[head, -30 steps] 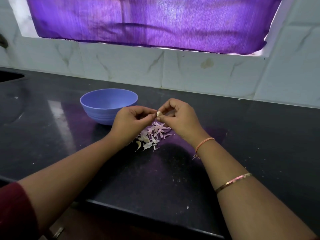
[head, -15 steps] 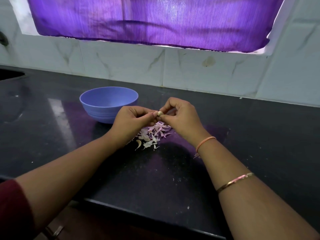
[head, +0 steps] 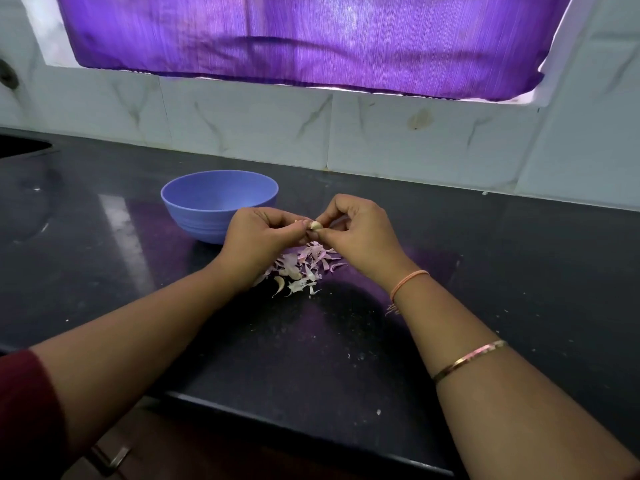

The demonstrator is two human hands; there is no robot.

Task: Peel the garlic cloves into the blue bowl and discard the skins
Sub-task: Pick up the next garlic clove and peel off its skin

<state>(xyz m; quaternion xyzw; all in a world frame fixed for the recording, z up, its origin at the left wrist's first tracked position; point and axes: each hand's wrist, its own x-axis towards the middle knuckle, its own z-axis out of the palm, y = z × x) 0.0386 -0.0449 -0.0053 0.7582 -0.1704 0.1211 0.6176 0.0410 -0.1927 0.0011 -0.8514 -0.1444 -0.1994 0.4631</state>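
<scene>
A small pale garlic clove (head: 315,225) is pinched between the fingertips of my left hand (head: 266,237) and my right hand (head: 356,230), held just above the counter. Directly under the hands lies a heap of pinkish-white garlic skins (head: 304,268). The blue bowl (head: 214,202) stands upright just behind and left of my left hand; what lies inside it is hidden from this angle.
The black stone counter (head: 485,271) runs wide to both sides, flecked with small skin crumbs. A white tiled wall (head: 381,133) and a purple curtain (head: 311,39) close off the back. A sink edge (head: 24,147) shows at far left.
Both hands stay together on the clove above the skin heap, with only slight finger movement. The bowl has not moved.
</scene>
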